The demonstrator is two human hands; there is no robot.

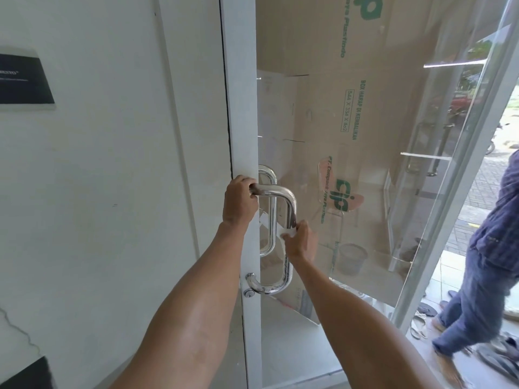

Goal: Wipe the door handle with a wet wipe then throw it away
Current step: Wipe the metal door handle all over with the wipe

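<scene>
A polished steel D-shaped door handle (289,203) is fixed to the white frame of a glass door (241,130). My left hand (238,202) grips the handle's upper horizontal end, close to the frame. My right hand (300,244) is wrapped around the vertical bar at mid-height, pressing a white wet wipe (288,233) against the metal. Only a small part of the wipe shows above my fingers. A second handle (269,214) on the far side shows through the glass.
A white wall (112,164) with a dark sign (24,80) lies to the left. Cardboard sheets (351,122) lean behind the glass. A small bin (351,258) stands behind the glass low down. A person in blue (483,262) walks at the right, near sandals (421,318) on the floor.
</scene>
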